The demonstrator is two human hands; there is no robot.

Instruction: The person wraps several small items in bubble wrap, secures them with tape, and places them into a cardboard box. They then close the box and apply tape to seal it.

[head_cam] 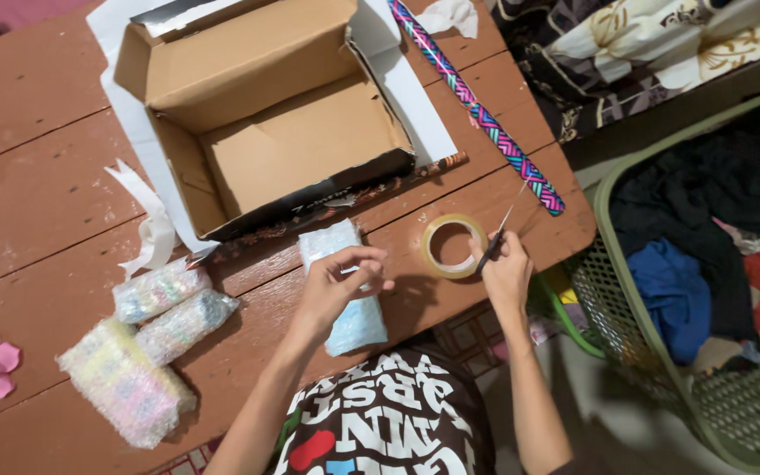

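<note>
We find the bubble-wrapped parcel [351, 290] lying flat on the brown wooden table [54, 202] near its front edge, directly under the left hand [338, 280]. That hand hovers just over the parcel with thumb and forefinger pressed together, apparently pinching a small clear strip, most likely tape, though it is too thin to confirm. The right hand [505, 268] is closed around a pair of scissors [496, 237], blades pointing away and up, beside the roll of clear tape [453, 245], which rests flat on the table between the two hands. We judge the step in hand to be the sealing of the parcel's wrap. The next move calls for laying the pinched piece squarely over a loose edge of the wrap and pressing it flat, with the scissors kept clear. Behind the parcel stands an open cardboard box [274, 114], empty, on white paper. Three more bubble-wrapped bundles [147, 343] lie to the left. A patterned roll of wrapping paper [477, 110] lies diagonally at the right, and a green laundry basket [653, 352] stands off the table.
</note>
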